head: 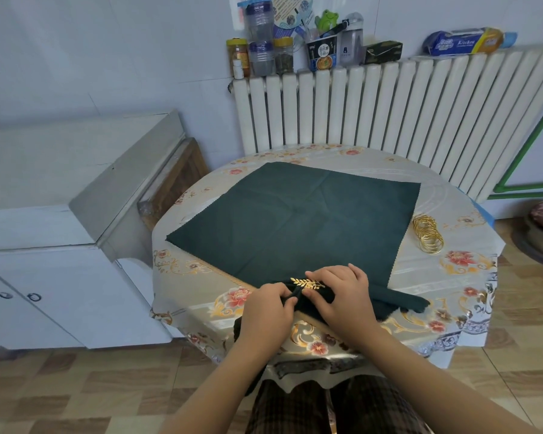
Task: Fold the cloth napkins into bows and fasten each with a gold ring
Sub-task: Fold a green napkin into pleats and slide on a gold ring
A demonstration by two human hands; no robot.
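Both hands' grip (298, 300) around napkin (398, 300)

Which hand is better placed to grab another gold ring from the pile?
Probably the right hand: the ring pile lies on its side of the table, while the left hand grips the folded napkin.

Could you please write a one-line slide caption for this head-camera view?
Both hands, left hand and right hand, grip a folded dark green napkin wearing a gold leaf ring.

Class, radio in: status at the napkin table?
Both hands, left and right, grip folded napkin; leaf ring on it. Flat napkin waiting. Nothing blocking.
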